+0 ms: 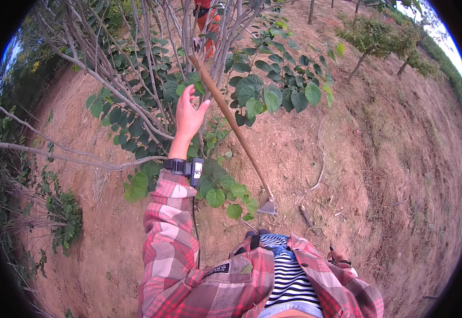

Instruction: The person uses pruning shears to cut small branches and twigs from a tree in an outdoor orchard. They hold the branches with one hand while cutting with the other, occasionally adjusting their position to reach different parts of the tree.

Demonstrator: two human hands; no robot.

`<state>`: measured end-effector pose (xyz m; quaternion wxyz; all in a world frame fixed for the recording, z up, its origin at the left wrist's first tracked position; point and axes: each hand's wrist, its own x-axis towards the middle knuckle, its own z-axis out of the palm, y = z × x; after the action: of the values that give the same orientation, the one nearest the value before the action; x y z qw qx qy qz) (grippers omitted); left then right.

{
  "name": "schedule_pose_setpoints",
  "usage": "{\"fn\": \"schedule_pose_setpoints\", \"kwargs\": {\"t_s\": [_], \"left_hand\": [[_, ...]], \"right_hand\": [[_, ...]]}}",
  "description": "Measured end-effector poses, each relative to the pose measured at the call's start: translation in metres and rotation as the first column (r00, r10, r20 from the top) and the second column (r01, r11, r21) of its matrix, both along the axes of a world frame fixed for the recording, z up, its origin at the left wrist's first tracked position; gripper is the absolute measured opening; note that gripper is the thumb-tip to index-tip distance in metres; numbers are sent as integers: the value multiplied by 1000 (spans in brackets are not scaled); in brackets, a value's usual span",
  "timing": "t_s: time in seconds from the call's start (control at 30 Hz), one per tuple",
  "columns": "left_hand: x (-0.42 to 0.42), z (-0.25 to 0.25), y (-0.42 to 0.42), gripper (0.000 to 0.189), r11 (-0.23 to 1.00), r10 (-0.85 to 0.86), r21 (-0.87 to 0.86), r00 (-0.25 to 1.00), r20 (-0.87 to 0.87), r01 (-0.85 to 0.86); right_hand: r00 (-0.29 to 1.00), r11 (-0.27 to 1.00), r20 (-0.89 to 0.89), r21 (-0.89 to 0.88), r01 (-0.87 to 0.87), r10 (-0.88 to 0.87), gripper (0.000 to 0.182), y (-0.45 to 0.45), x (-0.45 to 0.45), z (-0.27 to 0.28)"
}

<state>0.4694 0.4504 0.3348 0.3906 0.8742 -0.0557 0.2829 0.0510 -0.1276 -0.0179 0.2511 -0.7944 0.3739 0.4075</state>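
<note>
My left hand (190,113) is raised in front of a many-stemmed leafy shrub (147,51), fingers slightly curled and apart, with no object held in it. Just right of it, a hoe with a wooden handle (235,125) leans on the shrub's stems, its metal blade (268,207) down on the soil near my feet. Low at my right side is my right hand (336,255), small in view, closed around a dark, thin object (331,248); what it is cannot be told. A device is strapped to my left wrist.
Bare branches (76,155) reach in from the left, and dense greenery lines that edge. Behind the shrub stands a person in orange trousers (209,30). A root (319,175) and a short stick (306,216) lie on the reddish soil. Small trees (368,37) grow at the upper right.
</note>
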Motion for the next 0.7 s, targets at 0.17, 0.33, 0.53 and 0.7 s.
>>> {"fn": "schedule_pose_setpoints", "kwargs": {"t_s": [0.17,0.33,0.53,0.7], "left_hand": [[79,29,-10,83,986,153,42,973,171,-162],[120,25,-7,84,981,69,-189,988,140,-41],[133,23,-2,64,895,-101,-428,991,84,127],[111,31,-17,52,887,-204,-369,953,226,277]], "right_hand": [[904,904,26,13,428,-428,25,42,-4,60],[881,881,42,-13,473,-472,28,29,-43,42],[979,970,-27,135,204,-202,21,25,-64,38],[973,967,-64,117,227,-220,21,39,-30,78]]}}
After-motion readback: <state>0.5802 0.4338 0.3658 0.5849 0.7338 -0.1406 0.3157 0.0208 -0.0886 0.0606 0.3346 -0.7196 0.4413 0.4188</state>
